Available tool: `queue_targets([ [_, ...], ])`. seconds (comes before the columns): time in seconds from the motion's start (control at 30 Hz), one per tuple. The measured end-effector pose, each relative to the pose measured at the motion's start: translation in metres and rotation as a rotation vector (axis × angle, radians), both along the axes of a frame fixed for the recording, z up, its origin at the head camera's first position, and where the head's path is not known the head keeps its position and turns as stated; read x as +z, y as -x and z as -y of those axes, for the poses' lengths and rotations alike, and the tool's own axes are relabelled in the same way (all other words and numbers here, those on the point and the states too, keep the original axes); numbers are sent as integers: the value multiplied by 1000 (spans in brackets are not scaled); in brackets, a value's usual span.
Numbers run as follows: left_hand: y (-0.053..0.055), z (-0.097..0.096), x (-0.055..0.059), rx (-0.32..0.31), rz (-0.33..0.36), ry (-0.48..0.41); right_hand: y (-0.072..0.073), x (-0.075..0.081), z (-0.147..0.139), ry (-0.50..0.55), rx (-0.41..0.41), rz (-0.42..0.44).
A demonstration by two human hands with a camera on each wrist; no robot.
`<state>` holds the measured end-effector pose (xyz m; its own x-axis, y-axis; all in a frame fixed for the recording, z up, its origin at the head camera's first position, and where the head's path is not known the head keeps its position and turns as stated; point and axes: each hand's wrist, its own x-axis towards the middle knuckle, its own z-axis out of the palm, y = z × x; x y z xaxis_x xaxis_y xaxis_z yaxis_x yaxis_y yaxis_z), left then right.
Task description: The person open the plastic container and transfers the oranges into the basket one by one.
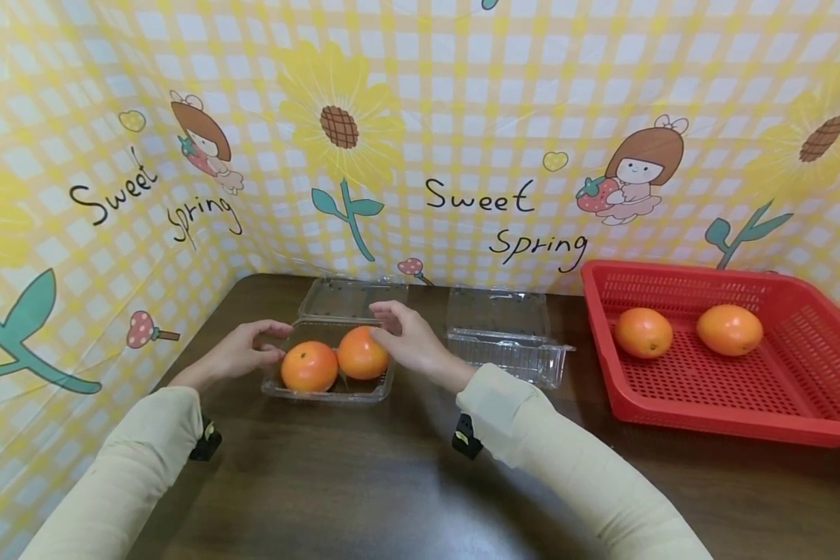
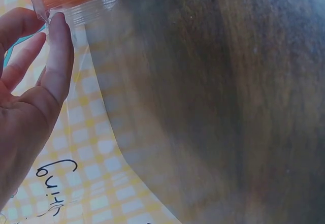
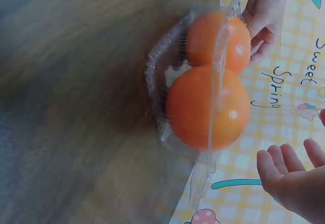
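Observation:
Two oranges, a left one (image 1: 309,367) and a right one (image 1: 363,353), sit side by side in a clear plastic clamshell box (image 1: 343,395). Its hinged lid (image 1: 353,299) lies back, away from me. At the box's left rim is my left hand (image 1: 241,351); its fingertips seem to touch the rim, with thumb and fingers apart. My right hand (image 1: 416,342) is by the right orange in the head view. The right wrist view shows this hand (image 3: 297,183) with fingers loosely bent and nothing between them, apart from the box.
Right of the box stands a second clear clamshell (image 1: 507,358), its lid raised back. A red perforated basket (image 1: 728,420) at the far right holds two more oranges, one left (image 1: 643,333) and one right (image 1: 729,330). A patterned cloth (image 1: 462,117) hangs behind the brown table (image 1: 336,482).

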<state>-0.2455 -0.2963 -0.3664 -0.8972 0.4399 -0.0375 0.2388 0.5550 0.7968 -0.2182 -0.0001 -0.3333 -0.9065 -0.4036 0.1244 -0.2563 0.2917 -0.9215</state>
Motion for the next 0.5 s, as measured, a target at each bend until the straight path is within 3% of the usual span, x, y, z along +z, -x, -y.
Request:
queue_targets([
  [0.2,0,0,-1,0,20,-16,9,4,5,-69,11,-45],
  [0.5,1,0,-1,17,25,-32,21,11,10,-182,83,57],
])
